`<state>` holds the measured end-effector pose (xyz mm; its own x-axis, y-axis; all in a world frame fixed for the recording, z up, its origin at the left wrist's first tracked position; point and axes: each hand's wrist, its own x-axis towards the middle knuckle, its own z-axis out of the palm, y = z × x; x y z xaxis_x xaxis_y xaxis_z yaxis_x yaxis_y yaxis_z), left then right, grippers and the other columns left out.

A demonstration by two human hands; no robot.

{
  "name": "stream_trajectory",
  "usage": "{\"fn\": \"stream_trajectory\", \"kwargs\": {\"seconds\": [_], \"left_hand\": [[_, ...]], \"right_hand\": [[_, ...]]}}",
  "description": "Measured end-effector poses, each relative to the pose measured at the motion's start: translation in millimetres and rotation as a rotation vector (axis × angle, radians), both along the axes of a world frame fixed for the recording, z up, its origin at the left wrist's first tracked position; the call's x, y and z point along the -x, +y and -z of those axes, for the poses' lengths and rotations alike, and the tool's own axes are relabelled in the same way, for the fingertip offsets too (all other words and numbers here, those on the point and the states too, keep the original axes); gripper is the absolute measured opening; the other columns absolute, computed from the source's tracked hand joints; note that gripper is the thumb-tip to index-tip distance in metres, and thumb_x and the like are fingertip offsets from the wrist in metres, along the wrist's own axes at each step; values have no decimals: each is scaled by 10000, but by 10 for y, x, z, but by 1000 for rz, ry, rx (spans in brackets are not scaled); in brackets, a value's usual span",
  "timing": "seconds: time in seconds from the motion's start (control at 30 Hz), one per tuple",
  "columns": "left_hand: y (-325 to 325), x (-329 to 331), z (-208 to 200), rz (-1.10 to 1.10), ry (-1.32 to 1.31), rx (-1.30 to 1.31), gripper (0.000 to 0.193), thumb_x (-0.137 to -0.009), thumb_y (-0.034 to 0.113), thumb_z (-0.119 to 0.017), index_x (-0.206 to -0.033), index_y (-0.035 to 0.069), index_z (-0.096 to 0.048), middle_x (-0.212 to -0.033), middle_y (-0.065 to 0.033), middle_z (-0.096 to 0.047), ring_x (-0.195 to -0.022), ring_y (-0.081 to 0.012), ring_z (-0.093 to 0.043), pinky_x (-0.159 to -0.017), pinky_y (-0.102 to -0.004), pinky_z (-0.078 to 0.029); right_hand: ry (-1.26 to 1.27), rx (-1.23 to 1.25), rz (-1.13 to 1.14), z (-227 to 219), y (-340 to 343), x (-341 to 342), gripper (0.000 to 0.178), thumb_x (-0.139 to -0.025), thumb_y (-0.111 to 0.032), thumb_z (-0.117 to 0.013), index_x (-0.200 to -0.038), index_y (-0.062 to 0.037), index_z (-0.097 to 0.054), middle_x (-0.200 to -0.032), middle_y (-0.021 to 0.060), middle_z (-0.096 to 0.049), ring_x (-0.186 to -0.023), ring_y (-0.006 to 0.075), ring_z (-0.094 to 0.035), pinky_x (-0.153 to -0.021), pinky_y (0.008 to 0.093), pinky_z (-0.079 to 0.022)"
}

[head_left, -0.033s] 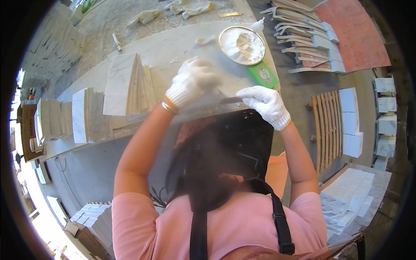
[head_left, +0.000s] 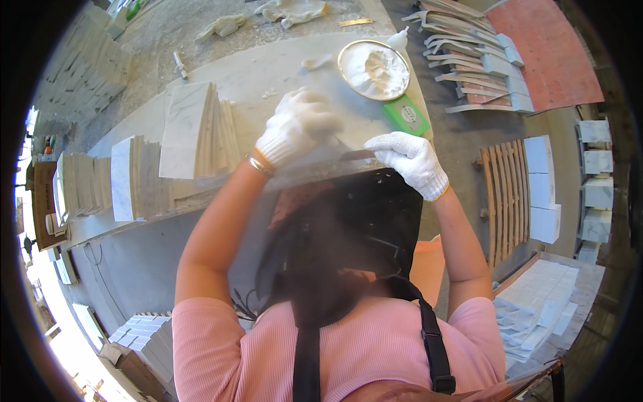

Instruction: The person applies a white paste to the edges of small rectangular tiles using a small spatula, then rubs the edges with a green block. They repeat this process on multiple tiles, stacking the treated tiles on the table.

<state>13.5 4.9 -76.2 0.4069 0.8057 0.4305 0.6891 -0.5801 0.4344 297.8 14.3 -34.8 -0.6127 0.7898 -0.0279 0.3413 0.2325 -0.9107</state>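
Both my hands wear white knit gloves and are raised over the near edge of a pale stone-topped workbench (head_left: 268, 67). My right hand (head_left: 410, 161) is closed on a thin, flat, dark blade resembling a putty knife (head_left: 356, 155), which points left. Opposite it, my left hand (head_left: 300, 124) has curled fingers, a little blurred. What they grip is hard to make out; a faint pale edge shows below the glove. Beyond the hands stands a round tub of white paste (head_left: 374, 70), with a green square box (head_left: 406, 115) touching its near side.
Upright marble tiles (head_left: 184, 130) stand left of my left hand, with more stacks farther left. Loose gloves (head_left: 291, 10) and a small tube (head_left: 180, 65) lie at the back. Right of the bench are a wooden pallet (head_left: 506, 201) and stacked strips (head_left: 469, 60).
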Motion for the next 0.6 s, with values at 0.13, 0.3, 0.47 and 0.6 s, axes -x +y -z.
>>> {"fn": "stream_trajectory", "kwargs": {"seconds": [0.13, 0.3, 0.47, 0.6], "left_hand": [[-1, -14, 12, -19, 2, -18, 237, -705, 193, -870, -926, 199, -784, -959, -24, -742, -1128, -299, -649, -966, -463, -490], [6, -7, 0, -14, 15, -5, 243, -699, 190, -872, -925, 200, -783, -956, -25, -740, -1131, -299, -648, -970, -461, -488], [2, -8, -22, 11, 23, -22, 254, -688, 185, -871, -926, 201, -783, -954, -27, -739, -1137, -297, -647, -964, -462, -492], [6, -22, -34, -4, 11, 0, 253, -690, 188, -873, -925, 200, -782, -954, -24, -739, -1138, -293, -647, -966, -463, -491]], "right_hand": [[17, -51, -22, 71, 61, 123, 225, -947, 9, -717, -1160, -29, -780, -1098, 75, -772, -992, 150, -712, -902, 294, -570], [11, -66, -34, 86, 40, 124, 227, -940, 0, -711, -1154, -35, -780, -1093, 93, -772, -998, 175, -719, -909, 308, -566], [14, -55, 19, 54, -79, -21, 236, -932, -4, -691, -1144, -51, -785, -1100, 109, -776, -1003, 207, -730, -911, 318, -555], [13, -59, 57, 87, -66, 37, 221, -947, -25, -684, -1144, -50, -782, -1116, 97, -775, -1013, 209, -731, -915, 319, -555]]}}
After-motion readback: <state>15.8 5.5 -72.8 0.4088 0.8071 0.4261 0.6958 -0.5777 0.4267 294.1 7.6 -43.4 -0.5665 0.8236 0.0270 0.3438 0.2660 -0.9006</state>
